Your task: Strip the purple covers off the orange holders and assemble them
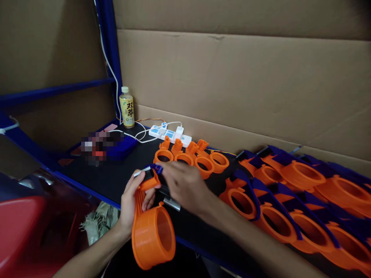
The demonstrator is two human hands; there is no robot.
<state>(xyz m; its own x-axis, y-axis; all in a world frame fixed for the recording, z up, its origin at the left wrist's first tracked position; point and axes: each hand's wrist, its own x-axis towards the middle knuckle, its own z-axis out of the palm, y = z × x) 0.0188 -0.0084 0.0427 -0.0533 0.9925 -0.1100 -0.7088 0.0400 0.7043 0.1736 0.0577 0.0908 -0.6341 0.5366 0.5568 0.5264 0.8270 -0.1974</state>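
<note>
My left hand (131, 200) is wrapped round the handle of an orange plastic part with a wide ring end (155, 235), holding it over the near edge of the black table (116, 173). A dark blue piece with a small metal spring (149, 170) sits at the top of that handle. My right hand (185, 185) reaches across to that top end, fingers bent and blurred by motion. What those fingers hold is hidden.
Several small orange rings (191, 156) lie in a row behind my hands. Many orange parts with blue straps (292, 185) cover the table's right side. A drink bottle (126, 107), white power strips (169, 133) and a blue box (121, 148) sit at the back left. Cardboard walls stand behind.
</note>
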